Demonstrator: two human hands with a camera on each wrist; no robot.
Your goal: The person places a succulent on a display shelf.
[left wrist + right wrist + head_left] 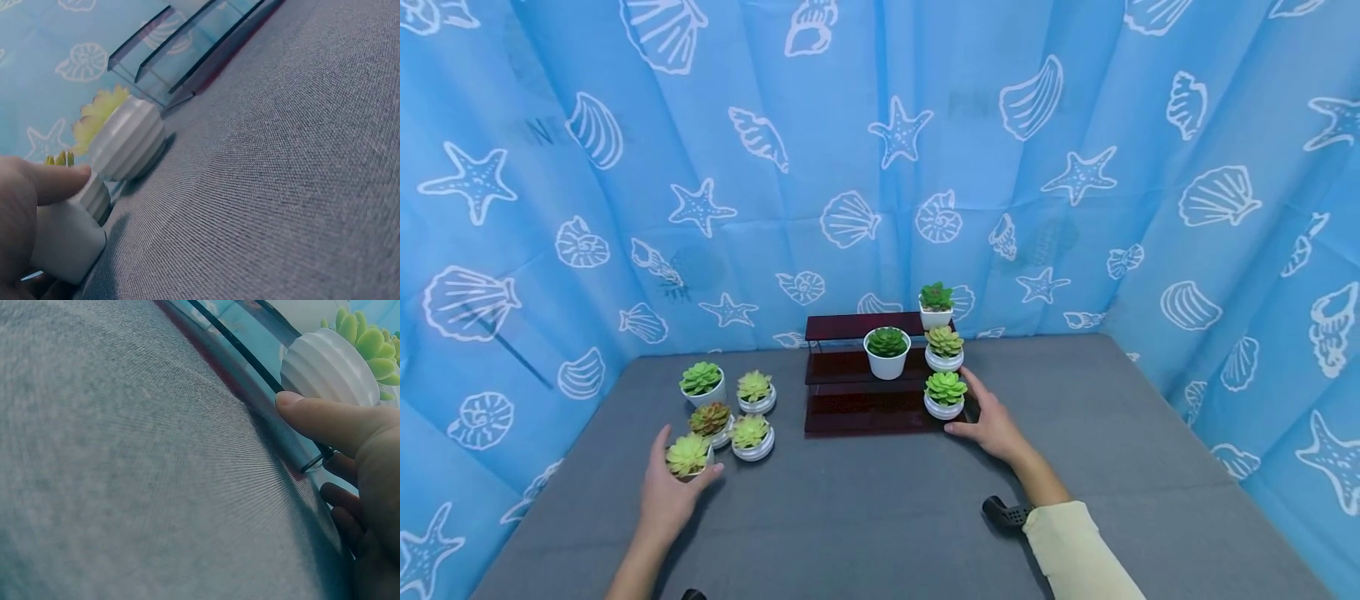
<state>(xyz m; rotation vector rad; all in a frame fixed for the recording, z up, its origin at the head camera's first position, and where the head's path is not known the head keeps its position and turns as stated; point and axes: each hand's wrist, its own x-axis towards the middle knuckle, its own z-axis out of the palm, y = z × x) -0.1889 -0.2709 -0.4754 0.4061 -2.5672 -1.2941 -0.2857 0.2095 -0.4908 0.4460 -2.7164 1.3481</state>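
Note:
My left hand [668, 492] curves around a yellow-green potted succulent [688, 455] at the front of a cluster on the table. In the left wrist view its thumb lies across the smooth white pot [69, 240], the tip overlapping a ribbed pot behind. My right hand [996, 427] is around a bright green potted succulent [943, 396] at the right end of the lowest tier of a dark red three-tier stand [865, 408]. In the right wrist view the thumb meets the base of its ribbed white pot [328, 365]; the lower fingers curl beside the tier's end. The index finger is mostly hidden there.
Beside my left hand stand a reddish succulent [711, 419], a green one [702, 379] and two pale ones [756, 392]. The stand also bears a dark green succulent [887, 353], a yellow-green one [944, 350] and a top-tier plant [936, 305]. A blue curtain [850, 167] hangs behind.

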